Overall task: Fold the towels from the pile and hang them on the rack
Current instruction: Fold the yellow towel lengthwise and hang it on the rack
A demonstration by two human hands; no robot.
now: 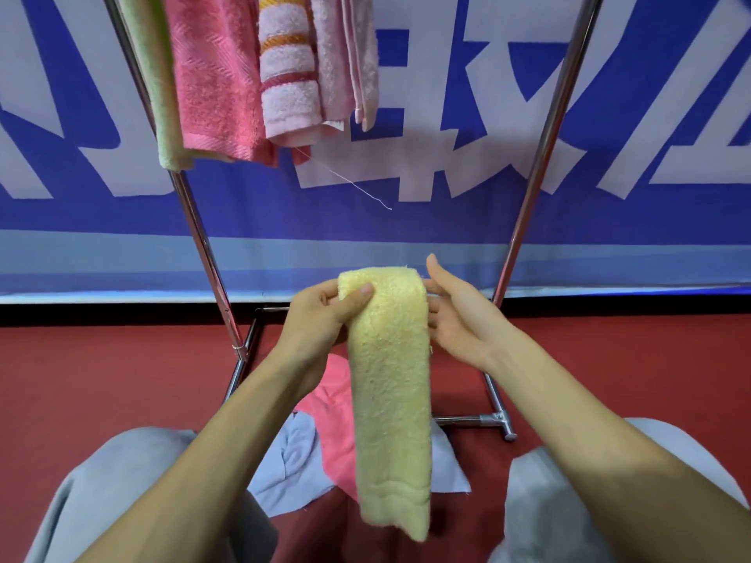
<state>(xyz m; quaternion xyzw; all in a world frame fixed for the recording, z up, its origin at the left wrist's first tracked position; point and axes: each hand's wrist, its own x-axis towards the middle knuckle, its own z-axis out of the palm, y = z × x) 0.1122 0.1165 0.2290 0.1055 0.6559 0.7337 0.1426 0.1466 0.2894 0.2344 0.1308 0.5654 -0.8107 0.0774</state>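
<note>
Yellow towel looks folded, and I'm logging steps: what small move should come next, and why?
Probably raise the yellow towel to the rack, right of the pink towels: it is a narrow folded strip, the left hand pinches its top, the right hand is open beside it, and nothing hangs there.

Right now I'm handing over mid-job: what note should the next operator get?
Left hand pinches the top of the folded yellow towel; right hand open, fingers touching its right edge.
Done: green towel, pink towel, striped towel and pale pink towel hang on the rack.
Left: hang the yellow towel, then fold the pile on the floor.
</note>
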